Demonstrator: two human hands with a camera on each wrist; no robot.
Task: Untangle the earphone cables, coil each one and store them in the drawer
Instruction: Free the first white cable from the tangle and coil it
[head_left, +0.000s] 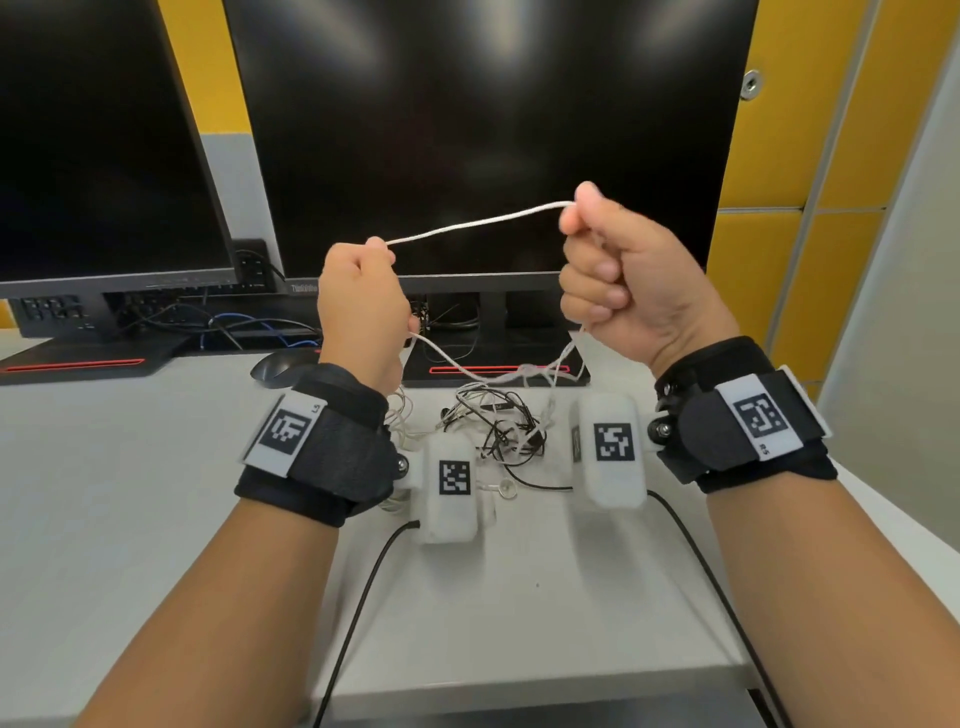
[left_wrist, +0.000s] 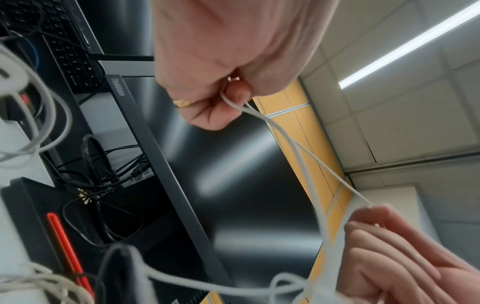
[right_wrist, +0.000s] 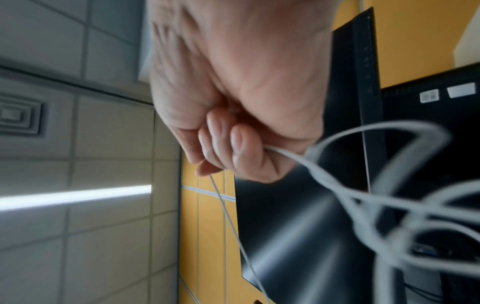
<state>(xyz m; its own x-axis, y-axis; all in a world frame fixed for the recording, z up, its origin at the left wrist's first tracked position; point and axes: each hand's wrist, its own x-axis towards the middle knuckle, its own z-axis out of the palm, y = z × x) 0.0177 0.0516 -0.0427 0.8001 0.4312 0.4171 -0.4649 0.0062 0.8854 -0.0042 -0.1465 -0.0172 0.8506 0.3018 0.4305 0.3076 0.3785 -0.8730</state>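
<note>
Both hands are raised above the white desk (head_left: 130, 493), in front of the middle monitor. A white earphone cable (head_left: 478, 223) runs taut between them. My left hand (head_left: 358, 296) grips its left part in a fist; in the left wrist view the cable (left_wrist: 298, 148) leaves the curled fingers (left_wrist: 207, 111). My right hand (head_left: 618, 265) pinches the other part higher up, fingers (right_wrist: 233, 148) curled round the cable (right_wrist: 233, 226). More white cable hangs from both hands into a tangle of white and black earphone cables (head_left: 498, 421) lying on the desk between the wrists. No drawer is in view.
Two dark monitors (head_left: 467, 130) stand at the back on stands with red stripes (head_left: 493, 370). A black mouse (head_left: 275, 366) lies behind the left wrist. Black camera leads (head_left: 358, 597) trail to the desk's front edge. Yellow lockers (head_left: 779, 156) stand at the right.
</note>
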